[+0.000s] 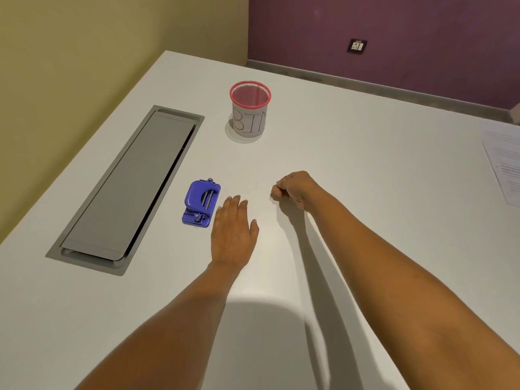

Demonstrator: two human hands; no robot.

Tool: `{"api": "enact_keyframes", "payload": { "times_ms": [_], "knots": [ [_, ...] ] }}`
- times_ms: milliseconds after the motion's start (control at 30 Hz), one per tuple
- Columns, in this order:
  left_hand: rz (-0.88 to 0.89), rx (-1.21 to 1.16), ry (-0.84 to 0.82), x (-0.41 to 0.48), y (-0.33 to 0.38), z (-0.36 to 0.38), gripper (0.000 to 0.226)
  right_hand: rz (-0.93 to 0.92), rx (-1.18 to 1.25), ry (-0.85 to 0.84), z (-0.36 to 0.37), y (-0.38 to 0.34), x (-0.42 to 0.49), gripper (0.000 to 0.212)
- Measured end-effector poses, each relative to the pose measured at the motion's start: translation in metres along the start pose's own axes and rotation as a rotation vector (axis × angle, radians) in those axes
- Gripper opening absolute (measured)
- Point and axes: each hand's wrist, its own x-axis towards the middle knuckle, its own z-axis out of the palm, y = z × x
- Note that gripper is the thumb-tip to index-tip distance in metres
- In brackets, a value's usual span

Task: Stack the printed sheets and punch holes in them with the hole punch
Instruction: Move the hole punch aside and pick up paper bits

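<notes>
Sheets (503,161) lie far right of frame, nearer my fisted right hand (292,190); flat, empty left hand (233,235) beside punch (201,204).

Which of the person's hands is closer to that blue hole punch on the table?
The left. The left hand lies flat and open just beside the blue hole punch, on its right side, not touching it. The right hand is curled into a loose fist farther right, well clear of it.
</notes>
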Motion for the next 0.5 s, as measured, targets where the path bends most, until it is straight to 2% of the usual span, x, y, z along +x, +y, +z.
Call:
{"api": "enact_keyframes", "payload": {
  "times_ms": [67,133,333,500],
  "knots": [
    [0.017,0.0,-0.023,0.02,0.003,0.003,0.051,-0.037,-0.084,0.007,-0.007,-0.013,0.0,0.039],
    [0.025,0.012,-0.036,0.039,0.003,0.005,0.053,-0.096,-0.066,0.052,-0.013,-0.031,0.004,0.04],
    [0.012,0.04,-0.006,0.054,0.005,0.013,0.052,-0.347,-0.104,0.199,-0.014,-0.103,0.013,0.013],
    [0.008,0.023,0.021,0.054,0.003,0.015,0.052,-0.462,-0.183,0.266,-0.003,-0.156,0.032,0.017]
  ]
}}
